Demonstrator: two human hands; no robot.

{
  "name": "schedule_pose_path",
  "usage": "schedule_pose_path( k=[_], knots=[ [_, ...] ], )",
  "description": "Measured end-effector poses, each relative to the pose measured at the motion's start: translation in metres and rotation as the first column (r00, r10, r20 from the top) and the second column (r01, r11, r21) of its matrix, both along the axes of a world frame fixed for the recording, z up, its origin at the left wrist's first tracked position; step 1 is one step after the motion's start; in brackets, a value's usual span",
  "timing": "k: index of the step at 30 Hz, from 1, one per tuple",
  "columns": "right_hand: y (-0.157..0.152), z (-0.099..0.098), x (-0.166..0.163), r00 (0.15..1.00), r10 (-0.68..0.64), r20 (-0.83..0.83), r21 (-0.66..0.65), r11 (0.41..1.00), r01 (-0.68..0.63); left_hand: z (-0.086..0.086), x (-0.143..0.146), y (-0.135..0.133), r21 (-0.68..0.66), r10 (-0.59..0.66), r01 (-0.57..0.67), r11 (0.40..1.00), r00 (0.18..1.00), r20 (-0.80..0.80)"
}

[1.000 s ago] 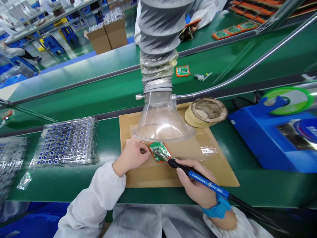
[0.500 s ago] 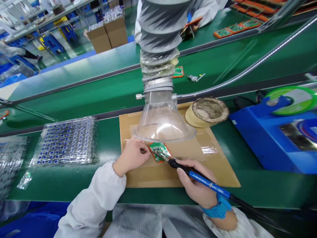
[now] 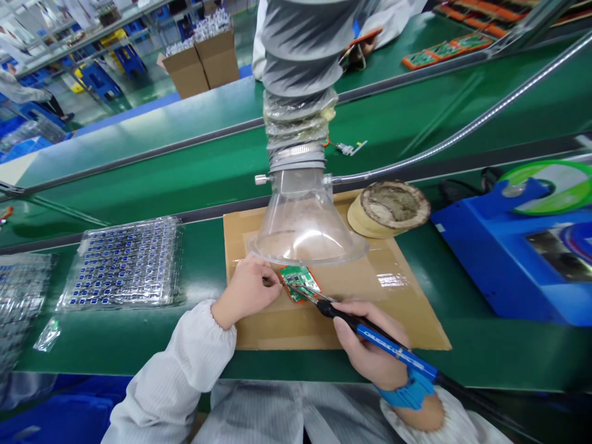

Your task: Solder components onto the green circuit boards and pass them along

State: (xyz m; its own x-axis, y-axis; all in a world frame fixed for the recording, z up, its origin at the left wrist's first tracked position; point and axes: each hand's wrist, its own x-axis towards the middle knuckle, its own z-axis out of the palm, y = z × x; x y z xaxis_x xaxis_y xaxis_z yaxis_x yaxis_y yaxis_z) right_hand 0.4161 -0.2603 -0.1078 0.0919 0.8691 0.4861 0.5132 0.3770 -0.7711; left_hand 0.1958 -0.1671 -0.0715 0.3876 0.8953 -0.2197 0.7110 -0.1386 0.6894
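Note:
A small green circuit board [image 3: 301,280] with an orange rim lies on a cardboard mat [image 3: 398,308]. My left hand [image 3: 250,288] is closed in a pinch at the board's left edge, holding something thin I cannot make out. My right hand [image 3: 370,348] grips a blue-handled soldering iron [image 3: 393,351]; its metal tip rests on the board. A blue strap [image 3: 409,388] circles my right wrist. A clear fume hood funnel [image 3: 305,228] hangs just above the board.
A clear tray of small blue parts [image 3: 123,262] lies left. A worn sponge holder [image 3: 391,208] sits behind the mat, a blue machine [image 3: 509,259] with a green solder reel [image 3: 550,185] right. Beyond runs a green conveyor belt [image 3: 185,172] carrying a connector [image 3: 349,148]; another person's sleeve [image 3: 388,18] shows at the far bench.
My hands stay in place on the board. The orange-rimmed board and white connector on the belt have slid left; the board is now hidden behind the hood hose.

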Motion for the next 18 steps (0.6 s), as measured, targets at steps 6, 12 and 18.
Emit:
schedule_pose_path(
  k=[6, 12, 18],
  knots=[
    [-0.0008, -0.0014, -0.0012, 0.999, 0.017, 0.031, 0.001, 1.000, -0.017, -0.0002, -0.0005, 0.0000, 0.014, -0.003, 0.003, 1.000, 1.000, 0.008],
    [0.0001, -0.0017, -0.0015, 1.000, 0.027, 0.004, 0.015, 1.000, -0.027, 0.0016, 0.0003, -0.0005, 0.013, 0.002, -0.002, 1.000, 1.000, 0.003],
    [0.0011, -0.0005, -0.0013, 0.999, 0.025, 0.022, 0.004, 1.000, -0.025, 0.0013, 0.0004, -0.0006, 0.006, 0.003, -0.003, 1.000, 1.000, -0.004]
  ],
)
